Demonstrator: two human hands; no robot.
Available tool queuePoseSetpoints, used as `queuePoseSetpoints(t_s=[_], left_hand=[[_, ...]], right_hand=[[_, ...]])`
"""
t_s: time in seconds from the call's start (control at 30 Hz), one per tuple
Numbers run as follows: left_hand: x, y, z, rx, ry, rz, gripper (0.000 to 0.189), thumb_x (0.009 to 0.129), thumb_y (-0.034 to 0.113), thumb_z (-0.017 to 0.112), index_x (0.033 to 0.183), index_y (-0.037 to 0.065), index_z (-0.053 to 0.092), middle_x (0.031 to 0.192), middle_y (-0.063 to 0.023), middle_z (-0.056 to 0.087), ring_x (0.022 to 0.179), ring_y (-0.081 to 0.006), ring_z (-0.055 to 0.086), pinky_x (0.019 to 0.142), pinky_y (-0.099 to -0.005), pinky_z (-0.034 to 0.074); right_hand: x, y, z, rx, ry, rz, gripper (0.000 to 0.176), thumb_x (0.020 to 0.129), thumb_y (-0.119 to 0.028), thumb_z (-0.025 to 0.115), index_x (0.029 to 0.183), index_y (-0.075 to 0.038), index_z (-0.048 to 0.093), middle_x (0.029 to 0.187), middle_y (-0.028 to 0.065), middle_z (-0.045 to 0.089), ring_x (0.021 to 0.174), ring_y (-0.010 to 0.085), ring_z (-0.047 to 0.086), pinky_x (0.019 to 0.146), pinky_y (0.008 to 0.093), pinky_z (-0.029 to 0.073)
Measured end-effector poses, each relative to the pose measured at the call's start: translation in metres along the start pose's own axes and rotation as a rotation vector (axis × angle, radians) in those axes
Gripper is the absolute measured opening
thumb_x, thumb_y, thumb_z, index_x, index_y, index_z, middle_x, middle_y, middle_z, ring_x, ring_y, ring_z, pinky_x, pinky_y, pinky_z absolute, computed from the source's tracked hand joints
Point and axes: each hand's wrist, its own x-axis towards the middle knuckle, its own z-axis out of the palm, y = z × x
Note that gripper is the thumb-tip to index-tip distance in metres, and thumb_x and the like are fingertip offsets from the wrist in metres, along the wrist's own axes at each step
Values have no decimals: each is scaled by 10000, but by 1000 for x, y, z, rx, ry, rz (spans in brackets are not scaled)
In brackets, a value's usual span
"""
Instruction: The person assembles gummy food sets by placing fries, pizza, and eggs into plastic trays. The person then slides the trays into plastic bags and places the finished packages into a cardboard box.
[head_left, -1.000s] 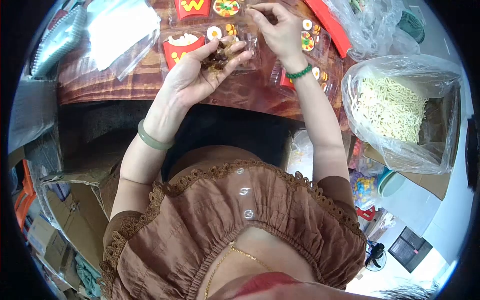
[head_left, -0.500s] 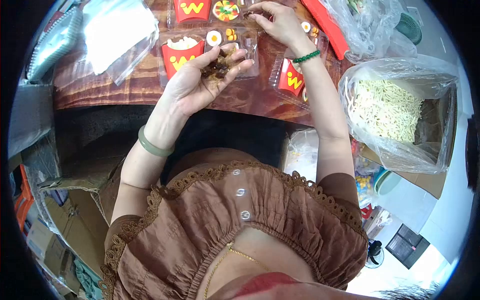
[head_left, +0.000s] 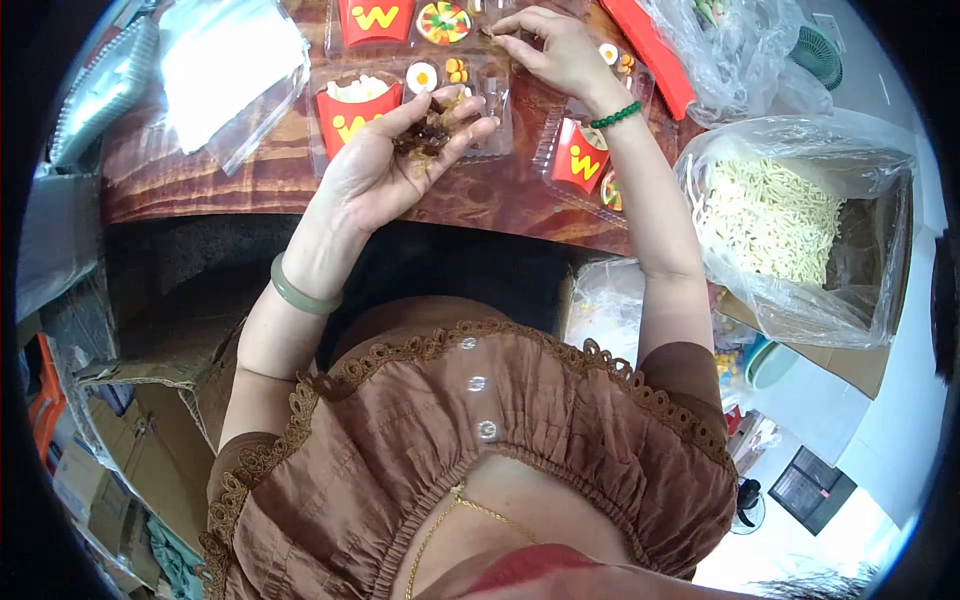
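Note:
My left hand is palm up over the table edge, cupped around a heap of small dark brown candy pieces. Just beyond it lies a clear plastic tray with a red fries-box candy, an egg-shaped candy and small orange pieces. My right hand reaches over a farther tray with its fingertips pinched together; whether they hold a brown piece is hard to tell. A third clear tray with another red fries box lies under my right wrist.
The trays rest on a reddish wooden table. A big clear bag of pale noodle-shaped candy stands at the right. Clear plastic bags and a stack of trays lie at the left. Cardboard boxes sit on the floor at lower left.
My right hand has reached further forward and left, down onto the far tray. My left hand has stayed put with the brown pieces. The camera view has shifted slightly.

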Motion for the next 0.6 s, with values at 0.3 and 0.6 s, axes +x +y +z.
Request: queuePoseSetpoints(t_s=[0.3, 0.6], left_hand=[[3, -4, 0, 12, -10, -14, 301, 1018, 198, 426, 1165, -50, 512, 1234, -210, 538, 1212, -409, 507, 951, -379, 552], [2, -9, 5, -4, 24, 10, 303, 1021, 193, 408, 1160, -58, 505, 1238, -221, 532, 1221, -407, 499, 955, -381, 548]], right_hand=[[2, -5, 11, 26, -39, 43, 232, 898, -107, 660, 1103, 1, 650, 924, 28, 680, 756, 38, 601, 638, 171, 462], [3, -11, 20, 48, -70, 87, 236, 898, -114, 661, 1105, -2, 650, 918, 25, 679, 744, 33, 595, 627, 168, 455]])
